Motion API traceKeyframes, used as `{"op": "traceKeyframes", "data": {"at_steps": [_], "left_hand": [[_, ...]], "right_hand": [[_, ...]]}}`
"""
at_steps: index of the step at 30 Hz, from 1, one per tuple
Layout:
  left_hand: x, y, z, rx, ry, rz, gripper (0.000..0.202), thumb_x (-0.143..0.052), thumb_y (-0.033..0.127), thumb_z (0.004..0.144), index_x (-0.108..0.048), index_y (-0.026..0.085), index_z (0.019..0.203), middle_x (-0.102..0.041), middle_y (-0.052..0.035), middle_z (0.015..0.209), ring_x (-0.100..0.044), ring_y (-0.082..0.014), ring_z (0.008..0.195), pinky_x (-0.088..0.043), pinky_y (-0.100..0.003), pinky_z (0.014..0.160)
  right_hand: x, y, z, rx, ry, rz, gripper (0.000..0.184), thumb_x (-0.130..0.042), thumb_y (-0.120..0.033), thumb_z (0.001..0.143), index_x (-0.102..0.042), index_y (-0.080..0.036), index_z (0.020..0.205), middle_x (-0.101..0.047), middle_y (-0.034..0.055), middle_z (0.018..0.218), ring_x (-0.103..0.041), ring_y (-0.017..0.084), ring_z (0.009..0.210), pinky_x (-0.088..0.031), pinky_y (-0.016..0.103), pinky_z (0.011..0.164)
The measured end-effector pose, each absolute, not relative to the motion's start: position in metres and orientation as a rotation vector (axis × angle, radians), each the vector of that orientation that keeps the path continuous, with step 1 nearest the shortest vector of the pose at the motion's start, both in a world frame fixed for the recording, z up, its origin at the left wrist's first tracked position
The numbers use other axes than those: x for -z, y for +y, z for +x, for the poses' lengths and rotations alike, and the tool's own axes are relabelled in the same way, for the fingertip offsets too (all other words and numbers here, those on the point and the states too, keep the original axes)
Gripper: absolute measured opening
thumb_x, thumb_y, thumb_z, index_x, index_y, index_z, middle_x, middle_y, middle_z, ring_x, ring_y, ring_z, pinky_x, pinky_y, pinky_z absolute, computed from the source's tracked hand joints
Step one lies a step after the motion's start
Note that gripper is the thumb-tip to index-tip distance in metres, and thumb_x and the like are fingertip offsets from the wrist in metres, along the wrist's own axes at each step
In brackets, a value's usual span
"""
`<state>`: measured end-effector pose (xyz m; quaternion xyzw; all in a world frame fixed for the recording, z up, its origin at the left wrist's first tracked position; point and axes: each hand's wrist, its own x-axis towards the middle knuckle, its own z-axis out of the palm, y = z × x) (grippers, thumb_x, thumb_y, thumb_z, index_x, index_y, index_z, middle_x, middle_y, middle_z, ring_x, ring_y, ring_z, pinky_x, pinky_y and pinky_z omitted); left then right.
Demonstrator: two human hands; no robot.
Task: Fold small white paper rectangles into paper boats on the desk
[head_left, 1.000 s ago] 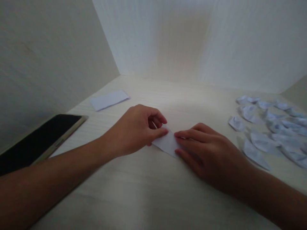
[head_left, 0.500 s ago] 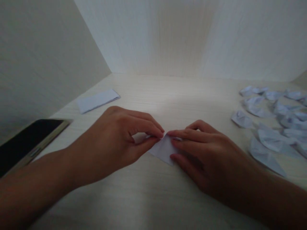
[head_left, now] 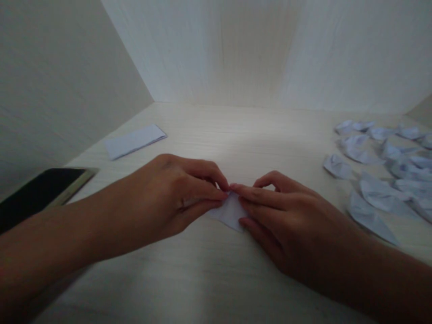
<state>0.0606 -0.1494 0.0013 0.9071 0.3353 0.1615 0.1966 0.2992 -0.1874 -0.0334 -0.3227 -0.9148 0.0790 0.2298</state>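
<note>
A small white folded paper piece [head_left: 231,213] lies on the pale wooden tabletop [head_left: 216,279] between my two hands. My left hand [head_left: 175,193] comes in from the left and pinches the paper's left part between thumb and fingertips. From the right, my right hand [head_left: 286,216] presses its stretched fingers down on the paper's right part, with the forefinger bent up. The fingertips of both hands meet over the paper's top corner. Most of the paper is hidden under the fingers.
Several folded white paper pieces [head_left: 381,180] are scattered at the right. A flat folded paper strip [head_left: 135,140] lies at the back left. A dark phone or tablet [head_left: 40,193] rests at the left edge. Pale walls enclose the tabletop at left and back.
My left hand has closed in over the paper and its fingertips now meet my right hand's. Less of the paper shows. The view has shifted slightly.
</note>
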Motion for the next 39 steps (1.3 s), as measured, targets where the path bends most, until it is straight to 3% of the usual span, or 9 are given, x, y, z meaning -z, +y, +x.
{"op": "traceKeyframes", "data": {"at_steps": [7, 14, 39], "left_hand": [[-0.0005, -0.1494, 0.0598, -0.415, 0.912, 2.637, 0.02, -0.065, 0.03, 0.095, -0.084, 0.033, 0.097, -0.079, -0.0021, 0.103, -0.073, -0.0209, 0.077, -0.054, -0.028, 0.075], [-0.0074, -0.155, 0.062, -0.292, 0.912, 2.742, 0.03, -0.051, 0.016, 0.099, -0.079, 0.024, 0.094, -0.075, -0.0023, 0.107, -0.071, -0.0145, 0.082, -0.051, -0.024, 0.075], [-0.0048, -0.155, 0.0634, -0.292, 0.932, 2.753, 0.024, -0.056, 0.02, 0.102, -0.078, 0.025, 0.095, -0.074, 0.0014, 0.104, -0.068, -0.0098, 0.078, -0.048, -0.023, 0.072]], "right_hand": [[0.0337, -0.188, 0.3008, -0.148, -2.6, -0.877, 0.027, -0.054, -0.012, 0.1, -0.074, -0.015, 0.118, -0.074, 0.0121, 0.127, -0.065, 0.029, 0.107, -0.062, 0.048, 0.093], [0.0341, -0.1877, 0.3016, -0.147, -2.611, -0.879, 0.026, -0.055, -0.011, 0.099, -0.075, -0.018, 0.114, -0.074, 0.0105, 0.127, -0.065, 0.026, 0.107, -0.061, 0.047, 0.092], [0.0359, -0.1875, 0.3025, -0.135, -2.611, -0.87, 0.024, -0.056, -0.012, 0.1, -0.076, -0.017, 0.112, -0.074, 0.0074, 0.126, -0.064, 0.025, 0.103, -0.06, 0.045, 0.094]]}}
